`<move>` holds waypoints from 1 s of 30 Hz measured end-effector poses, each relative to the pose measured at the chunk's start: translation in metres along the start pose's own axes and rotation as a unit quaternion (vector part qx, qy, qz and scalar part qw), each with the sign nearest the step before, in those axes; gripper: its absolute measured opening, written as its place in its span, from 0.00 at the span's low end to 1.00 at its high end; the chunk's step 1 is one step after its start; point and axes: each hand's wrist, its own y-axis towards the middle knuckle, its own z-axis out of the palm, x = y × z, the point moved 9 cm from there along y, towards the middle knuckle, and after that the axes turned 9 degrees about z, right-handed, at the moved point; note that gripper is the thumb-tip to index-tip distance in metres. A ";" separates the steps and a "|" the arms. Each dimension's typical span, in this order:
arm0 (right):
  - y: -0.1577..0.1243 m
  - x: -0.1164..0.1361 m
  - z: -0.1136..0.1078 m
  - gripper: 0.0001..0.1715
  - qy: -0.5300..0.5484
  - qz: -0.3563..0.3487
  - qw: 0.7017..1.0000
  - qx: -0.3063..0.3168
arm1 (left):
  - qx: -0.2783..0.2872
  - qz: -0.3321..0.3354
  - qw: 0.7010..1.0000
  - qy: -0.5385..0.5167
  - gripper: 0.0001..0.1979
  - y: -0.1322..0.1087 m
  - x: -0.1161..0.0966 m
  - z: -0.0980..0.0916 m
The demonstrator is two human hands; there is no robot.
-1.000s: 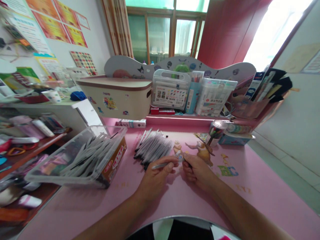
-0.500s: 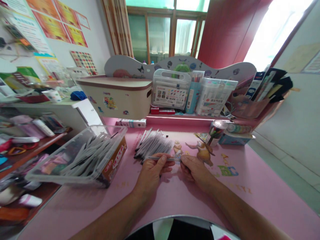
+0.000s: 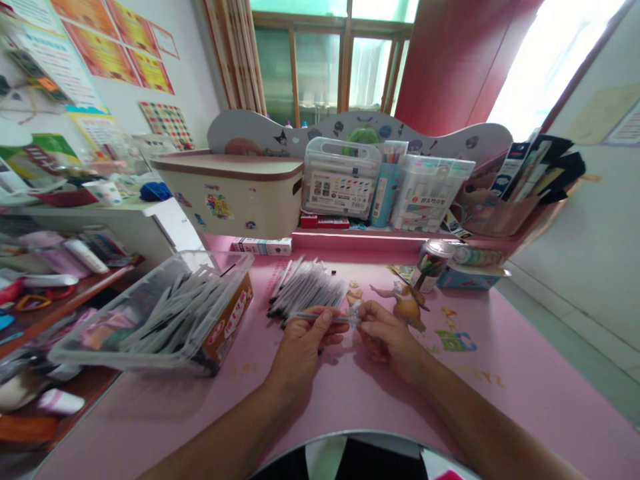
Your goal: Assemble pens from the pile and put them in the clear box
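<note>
Both hands meet over the middle of a pink desk. My left hand is closed round the barrel of a thin grey pen that lies level. My right hand pinches that pen's right end, where a small clear cap shows. Just beyond the hands lies a pile of similar grey and black pens. To the left stands a clear plastic box that holds several more of these pens.
A cream storage bin and marker cases stand on the raised back shelf. A tin of pencils, a flat box and a small orange figure are at the right. Cluttered shelves run along the left.
Both hands have shifted slightly away from me, toward the pen pile. The pen went from tilted to level, and my right hand closed in on its right end.
</note>
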 end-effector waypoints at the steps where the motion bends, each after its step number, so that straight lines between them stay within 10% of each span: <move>1: 0.000 0.000 -0.001 0.18 0.004 0.000 1.000 -0.005 | -0.001 0.000 1.000 0.000 0.19 0.000 0.000 0.000; 17: 0.002 -0.007 -0.006 0.27 -0.038 0.025 0.998 -0.040 | -0.028 0.010 1.000 0.001 0.16 0.000 -0.001 -0.003; 30: 0.000 -0.004 -0.001 0.14 0.131 0.084 0.987 0.032 | -0.039 0.040 0.998 0.034 0.16 0.000 -0.012 -0.007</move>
